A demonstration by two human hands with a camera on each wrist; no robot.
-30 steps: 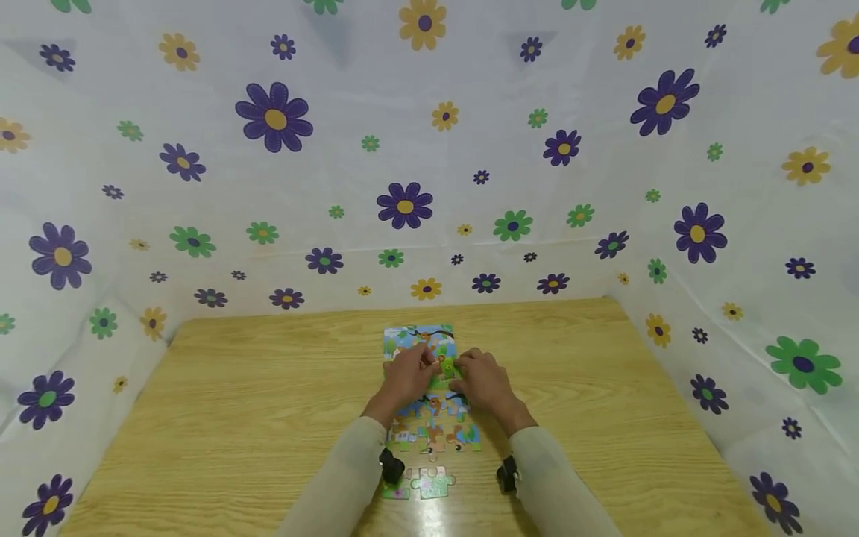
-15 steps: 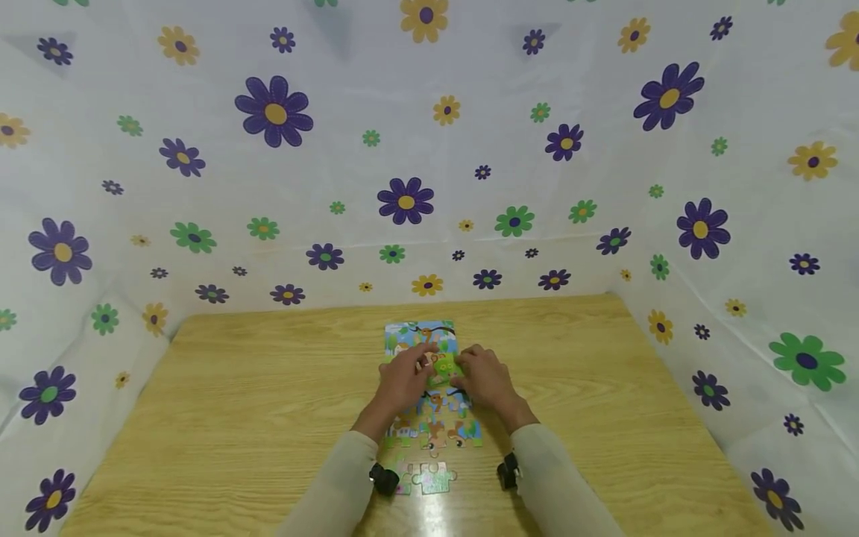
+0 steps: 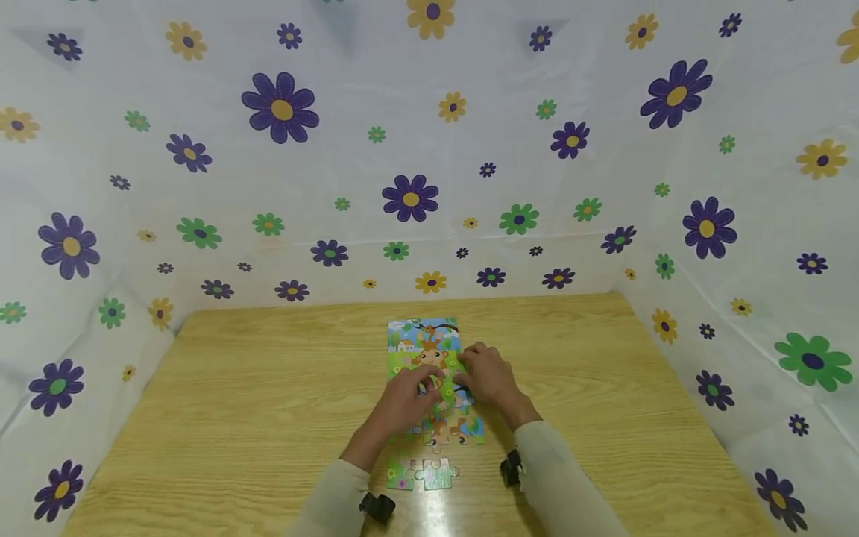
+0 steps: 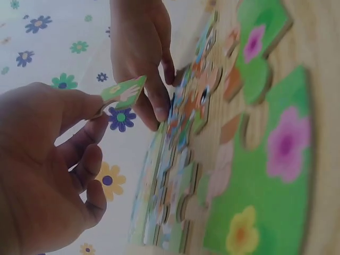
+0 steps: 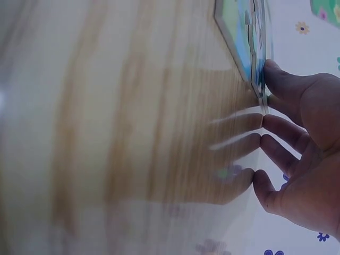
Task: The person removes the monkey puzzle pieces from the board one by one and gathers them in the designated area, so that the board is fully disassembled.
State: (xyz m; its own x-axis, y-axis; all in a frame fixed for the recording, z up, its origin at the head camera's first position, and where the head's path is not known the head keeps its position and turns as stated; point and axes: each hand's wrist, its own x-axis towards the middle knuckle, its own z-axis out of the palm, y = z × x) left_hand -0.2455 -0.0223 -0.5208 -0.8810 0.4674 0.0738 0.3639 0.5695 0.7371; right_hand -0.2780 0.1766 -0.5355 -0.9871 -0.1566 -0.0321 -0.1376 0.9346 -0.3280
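My left hand point(image 3: 399, 403) pinches a green jigsaw piece point(image 4: 126, 91) between thumb and forefinger, lifted above the table over the puzzle. My right hand point(image 3: 493, 379) rests at the right edge of the monkey picture sheet point(image 3: 401, 347); in the right wrist view its thumb point(image 5: 276, 77) touches the sheet and puzzle edge and its other fingertips meet the table. Below the sheet lie joined jigsaw pieces point(image 3: 475, 430) showing parts of a monkey, partly hidden by my left hand. Nearer still are a green corner piece point(image 3: 400, 475) and a pale green piece point(image 3: 438, 475).
The wooden table point(image 3: 282, 388) spreads out to both sides of the puzzle. A white flowered cloth point(image 3: 349, 164) stands as walls at the back, left and right. Each wrist wears a small black camera point(image 3: 378, 508).
My left hand has drawn back toward me from over the picture sheet with the green jigsaw piece, uncovering the monkey's face. My right hand has stayed almost in place.
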